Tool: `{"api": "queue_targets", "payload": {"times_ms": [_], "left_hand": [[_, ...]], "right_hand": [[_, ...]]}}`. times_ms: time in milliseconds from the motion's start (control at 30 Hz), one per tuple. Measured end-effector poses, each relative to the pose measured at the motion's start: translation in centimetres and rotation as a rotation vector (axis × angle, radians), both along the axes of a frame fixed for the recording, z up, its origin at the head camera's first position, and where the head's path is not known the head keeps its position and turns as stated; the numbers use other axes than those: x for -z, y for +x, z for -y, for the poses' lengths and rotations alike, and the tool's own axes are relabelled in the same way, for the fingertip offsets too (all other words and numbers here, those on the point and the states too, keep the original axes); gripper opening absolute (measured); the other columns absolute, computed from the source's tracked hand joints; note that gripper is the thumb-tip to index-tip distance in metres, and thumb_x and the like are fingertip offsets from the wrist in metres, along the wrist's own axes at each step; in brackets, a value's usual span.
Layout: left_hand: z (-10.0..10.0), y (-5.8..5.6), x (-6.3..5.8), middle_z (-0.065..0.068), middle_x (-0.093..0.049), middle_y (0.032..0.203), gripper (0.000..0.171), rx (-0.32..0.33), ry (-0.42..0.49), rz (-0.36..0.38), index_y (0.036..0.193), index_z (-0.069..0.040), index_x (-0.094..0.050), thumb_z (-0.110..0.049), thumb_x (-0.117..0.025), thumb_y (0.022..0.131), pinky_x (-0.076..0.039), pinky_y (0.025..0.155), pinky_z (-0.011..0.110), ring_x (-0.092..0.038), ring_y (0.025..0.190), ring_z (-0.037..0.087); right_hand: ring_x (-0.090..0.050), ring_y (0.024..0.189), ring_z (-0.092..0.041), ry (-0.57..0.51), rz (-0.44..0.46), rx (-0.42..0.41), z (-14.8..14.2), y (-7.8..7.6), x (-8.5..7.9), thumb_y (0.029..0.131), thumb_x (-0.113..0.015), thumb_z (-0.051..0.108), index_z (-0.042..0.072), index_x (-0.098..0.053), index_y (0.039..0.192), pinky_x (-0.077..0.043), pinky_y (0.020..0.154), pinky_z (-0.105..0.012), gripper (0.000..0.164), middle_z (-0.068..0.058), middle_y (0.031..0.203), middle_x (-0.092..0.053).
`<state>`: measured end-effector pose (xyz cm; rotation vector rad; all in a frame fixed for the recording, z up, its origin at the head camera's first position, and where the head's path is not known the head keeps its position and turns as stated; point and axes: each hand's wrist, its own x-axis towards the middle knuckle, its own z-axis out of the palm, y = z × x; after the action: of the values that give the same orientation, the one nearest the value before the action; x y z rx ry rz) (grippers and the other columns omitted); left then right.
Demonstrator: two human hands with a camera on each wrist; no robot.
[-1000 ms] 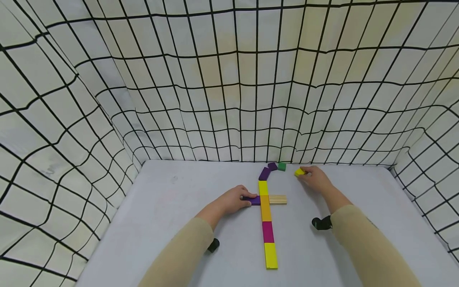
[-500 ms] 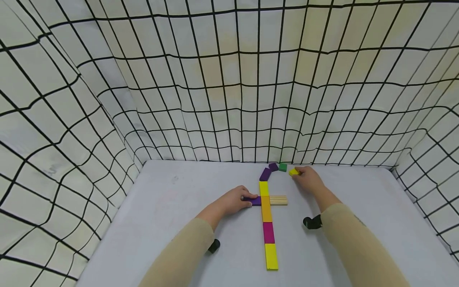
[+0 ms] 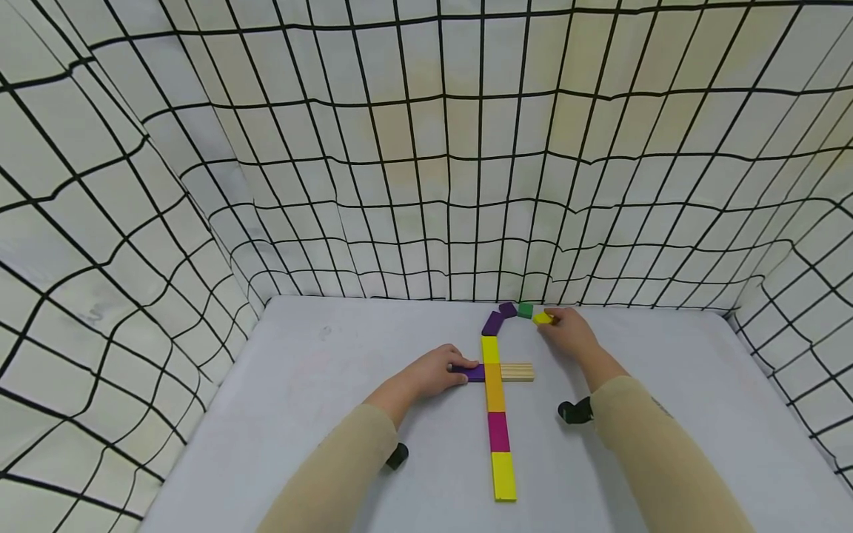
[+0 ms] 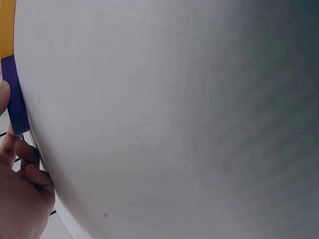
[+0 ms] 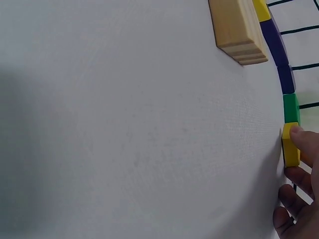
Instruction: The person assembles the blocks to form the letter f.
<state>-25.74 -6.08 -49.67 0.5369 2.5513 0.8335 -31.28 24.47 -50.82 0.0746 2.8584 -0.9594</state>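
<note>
My right hand (image 3: 573,334) pinches a small yellow block (image 5: 290,144) between thumb and fingers, its end against or very close to a green block (image 5: 291,107). Two purple blocks (image 3: 493,323) curve from the green one toward a yellow block (image 3: 489,349). Below that, an orange block (image 3: 494,389), a magenta block (image 3: 498,431) and another yellow block (image 3: 503,476) form a straight column. With thumb and fingers my left hand (image 3: 433,371) grips a long purple block (image 4: 15,99), whose end meets the orange block's left side.
Bare wooden blocks (image 3: 517,372) lie side by side against the orange block's right side. The white tabletop (image 3: 320,414) is backed by a black net (image 3: 400,244) at the rear and sides. A dark wrist camera (image 3: 574,411) hangs beneath the right sleeve.
My right hand has carried the small yellow block leftward until it reached the green block's right end. The left hand has kept its grip on the long purple block.
</note>
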Motion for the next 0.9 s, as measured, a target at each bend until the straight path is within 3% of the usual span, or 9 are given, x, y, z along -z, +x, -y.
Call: {"api": "queue_targets", "payload": {"times_ms": [467, 900], "left_hand": [[-0.06, -0.17, 0.13, -0.004, -0.056, 0.116, 0.035, 0.012, -0.003, -0.009, 0.129, -0.032, -0.068, -0.023, -0.068, 0.095, -0.043, 0.103, 0.038, -0.053, 0.108, 0.017], [-0.02, -0.20, 0.39, -0.003, -0.056, 0.116, 0.034, 0.010, -0.007, -0.013, 0.128, -0.032, -0.068, -0.024, -0.068, 0.095, -0.043, 0.104, 0.038, -0.053, 0.108, 0.017]], "right_hand": [[-0.050, 0.117, -0.038, -0.023, 0.027, 0.037, 0.00, -0.12, 0.14, 0.098, -0.062, 0.029, 0.003, -0.044, 0.147, -0.041, 0.104, -0.053, 0.058, -0.024, 0.132, -0.053], [-0.052, 0.115, -0.037, -0.058, 0.044, 0.034, -0.13, -0.01, -0.12, 0.099, -0.059, 0.024, 0.004, -0.046, 0.146, -0.043, 0.101, -0.052, 0.053, -0.023, 0.128, -0.056]]}}
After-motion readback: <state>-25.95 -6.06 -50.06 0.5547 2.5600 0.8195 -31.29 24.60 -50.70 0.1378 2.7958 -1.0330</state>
